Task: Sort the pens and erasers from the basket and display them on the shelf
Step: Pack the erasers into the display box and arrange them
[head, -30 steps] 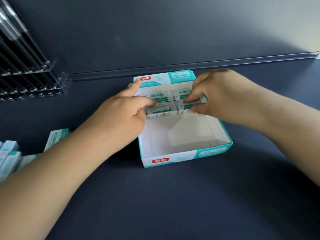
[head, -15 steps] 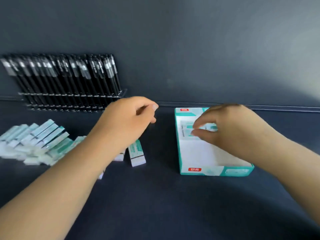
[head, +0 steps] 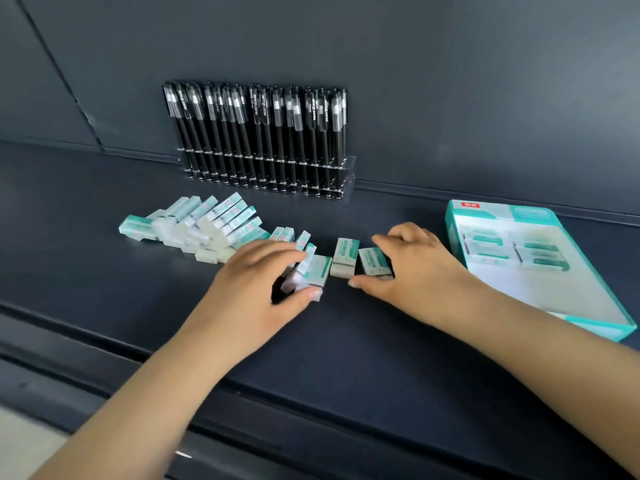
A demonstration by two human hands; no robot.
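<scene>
Several white erasers in teal sleeves lie in a heap [head: 204,226] on the dark shelf [head: 346,341]. My left hand [head: 256,282] curls round a few erasers [head: 313,271] at the heap's right end. One eraser [head: 344,258] lies loose between my hands. My right hand [head: 415,265] grips another eraser [head: 373,261] between thumb and fingers. A teal and white cardboard box [head: 588,299] lies at the right, with several erasers [head: 512,251] in its far end. Black pens [head: 263,133] stand in a clear rack at the back.
The clear pen rack [head: 343,178] stands against the dark back wall. The shelf's front edge [head: 242,386] steps down below my forearms. A pale floor strip [head: 27,445] shows at the bottom left.
Both hands left the box and moved left to the loose erasers on the shelf. The view swung left, so the heap and pen rack now sit near the middle.
</scene>
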